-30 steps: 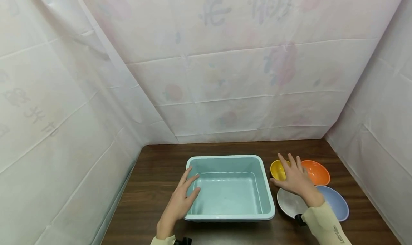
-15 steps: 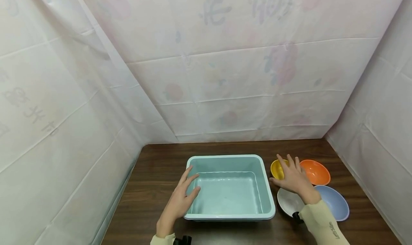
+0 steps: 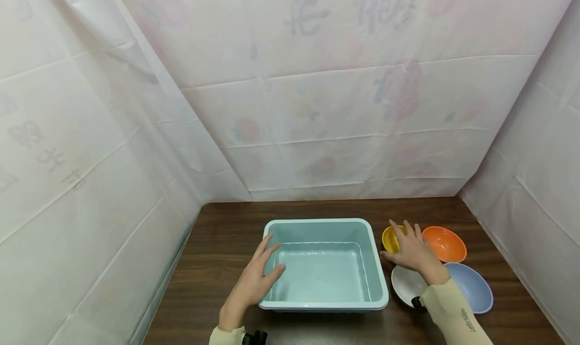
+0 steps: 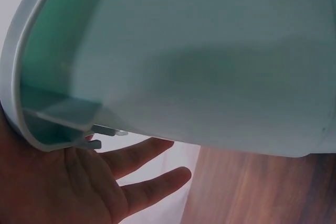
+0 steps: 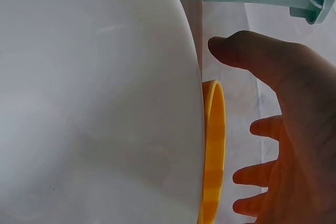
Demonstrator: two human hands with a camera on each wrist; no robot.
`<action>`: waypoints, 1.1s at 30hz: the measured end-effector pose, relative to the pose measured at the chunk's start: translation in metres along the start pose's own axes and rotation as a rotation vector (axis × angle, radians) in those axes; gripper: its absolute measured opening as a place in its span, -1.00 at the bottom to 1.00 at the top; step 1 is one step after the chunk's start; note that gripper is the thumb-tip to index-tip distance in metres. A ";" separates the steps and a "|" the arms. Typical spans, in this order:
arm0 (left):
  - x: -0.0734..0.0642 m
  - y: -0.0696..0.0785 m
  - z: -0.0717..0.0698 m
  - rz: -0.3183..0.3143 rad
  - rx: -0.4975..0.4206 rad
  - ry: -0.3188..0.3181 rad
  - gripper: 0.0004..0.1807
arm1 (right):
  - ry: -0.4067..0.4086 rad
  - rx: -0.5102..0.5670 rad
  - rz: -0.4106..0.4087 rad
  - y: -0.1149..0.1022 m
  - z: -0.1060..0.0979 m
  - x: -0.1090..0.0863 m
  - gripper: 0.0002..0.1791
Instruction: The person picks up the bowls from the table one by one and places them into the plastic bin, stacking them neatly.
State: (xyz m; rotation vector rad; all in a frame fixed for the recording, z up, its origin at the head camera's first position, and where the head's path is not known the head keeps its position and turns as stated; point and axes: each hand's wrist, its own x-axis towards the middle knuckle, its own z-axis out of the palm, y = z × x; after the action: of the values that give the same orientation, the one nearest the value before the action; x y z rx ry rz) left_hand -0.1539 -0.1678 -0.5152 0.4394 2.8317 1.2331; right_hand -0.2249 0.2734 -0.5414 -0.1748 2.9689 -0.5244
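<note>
A pale teal plastic basin [image 3: 321, 272] stands on the table. My left hand [image 3: 254, 279] is at the basin's left side with spread fingers; in the left wrist view its palm lies against the rim [image 4: 18, 66], with the fingers along the outer wall. My right hand [image 3: 414, 254] hovers with parted fingers over the bowls, holding nothing. Beneath and around it are a yellow bowl [image 3: 390, 240], an orange bowl [image 3: 446, 244], a white bowl [image 3: 405, 283] and a blue bowl [image 3: 473, 287]. The right wrist view shows the white bowl's side [image 5: 100, 103] up close.
The dark wooden table [image 3: 208, 254] is bounded by hanging white printed sheets [image 3: 317, 133] behind and on both sides. The bowls sit close together just right of the basin, with a narrow strip of table between.
Both hands stay almost where they were. My right forearm has shifted slightly left and the view has moved a little.
</note>
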 end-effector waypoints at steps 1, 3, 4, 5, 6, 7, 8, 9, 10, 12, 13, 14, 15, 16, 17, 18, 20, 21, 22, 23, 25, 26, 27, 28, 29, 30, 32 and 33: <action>0.000 0.000 0.000 0.000 -0.004 -0.001 -0.34 | -0.004 -0.002 0.003 0.000 0.000 0.001 0.15; 0.000 0.000 0.000 -0.003 -0.010 -0.001 -0.31 | -0.013 -0.005 0.010 0.001 -0.001 0.002 0.16; 0.001 0.000 0.000 -0.002 -0.012 -0.002 -0.30 | -0.016 -0.007 0.011 0.002 -0.001 0.002 0.16; 0.001 0.000 0.000 0.001 -0.012 -0.002 -0.30 | -0.018 -0.011 0.010 0.002 -0.001 0.002 0.17; 0.001 0.000 0.000 0.006 -0.014 0.001 -0.30 | -0.020 -0.017 0.009 0.002 -0.001 0.003 0.16; 0.000 0.000 0.001 0.013 -0.014 0.003 -0.30 | -0.021 -0.022 0.008 0.003 -0.001 0.004 0.16; 0.000 0.000 0.001 0.014 -0.017 0.004 -0.30 | -0.022 -0.028 0.004 0.003 -0.001 0.004 0.15; 0.000 0.000 0.001 0.013 -0.020 0.005 -0.30 | -0.022 -0.034 -0.002 0.003 -0.001 0.005 0.14; 0.000 0.000 0.001 0.010 -0.022 0.003 -0.29 | -0.021 -0.039 -0.007 0.003 -0.001 0.006 0.14; 0.000 -0.001 0.001 0.008 -0.020 0.009 -0.29 | -0.023 -0.045 -0.014 0.003 -0.001 0.007 0.13; 0.000 -0.001 0.001 0.003 -0.017 0.009 -0.30 | -0.026 -0.044 -0.016 0.003 -0.001 0.008 0.12; 0.000 -0.001 0.002 -0.004 -0.020 0.011 -0.30 | -0.029 -0.045 -0.017 0.003 -0.001 0.009 0.12; 0.000 -0.001 0.002 -0.004 -0.020 0.015 -0.31 | -0.032 -0.044 -0.017 0.003 -0.001 0.009 0.11; 0.000 -0.001 0.002 -0.003 -0.019 0.019 -0.32 | -0.035 -0.045 -0.017 0.003 -0.001 0.010 0.11; 0.000 -0.001 0.003 -0.002 -0.019 0.023 -0.34 | -0.038 -0.047 -0.018 0.004 -0.001 0.010 0.11; 0.000 -0.001 0.003 0.001 -0.021 0.027 -0.35 | -0.041 -0.048 -0.016 0.003 -0.001 0.011 0.10; -0.001 -0.001 0.004 0.002 -0.024 0.032 -0.37 | -0.051 -0.055 -0.013 0.004 -0.001 0.012 0.10; -0.001 -0.001 0.004 0.003 -0.025 0.034 -0.38 | -0.057 -0.059 -0.009 0.004 -0.001 0.012 0.09; -0.001 -0.001 0.005 0.004 -0.026 0.035 -0.38 | -0.062 -0.061 -0.005 0.004 -0.001 0.012 0.09; -0.001 0.000 0.005 0.004 -0.027 0.036 -0.39 | -0.067 -0.061 -0.002 0.004 -0.001 0.012 0.08; -0.001 0.000 0.005 0.002 -0.029 0.040 -0.40 | -0.075 -0.065 -0.001 0.005 -0.001 0.013 0.07; -0.001 0.000 0.005 0.002 -0.030 0.041 -0.41 | -0.078 -0.065 0.001 0.005 -0.001 0.013 0.06; -0.001 0.001 0.005 0.000 -0.032 0.041 -0.41 | -0.080 -0.068 -0.001 0.005 -0.002 0.013 0.06; -0.001 0.001 0.006 0.000 -0.031 0.042 -0.42 | -0.081 -0.070 -0.004 0.005 -0.002 0.014 0.06; 0.000 0.001 0.006 0.000 -0.033 0.044 -0.42 | -0.081 -0.073 -0.007 0.006 -0.002 0.014 0.06; 0.000 0.001 0.006 0.000 -0.033 0.044 -0.43 | -0.079 -0.078 -0.010 0.006 -0.002 0.014 0.06; 0.000 0.001 0.006 0.003 -0.037 0.045 -0.43 | -0.076 -0.080 -0.014 0.006 -0.003 0.015 0.06; 0.000 0.001 0.006 0.004 -0.038 0.047 -0.44 | -0.074 -0.082 -0.015 0.006 -0.003 0.015 0.06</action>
State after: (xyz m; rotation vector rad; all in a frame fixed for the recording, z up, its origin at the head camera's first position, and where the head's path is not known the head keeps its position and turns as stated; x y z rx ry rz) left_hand -0.1530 -0.1629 -0.5187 0.4201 2.8418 1.3125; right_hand -0.2407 0.2785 -0.5419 -0.2198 2.9212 -0.3892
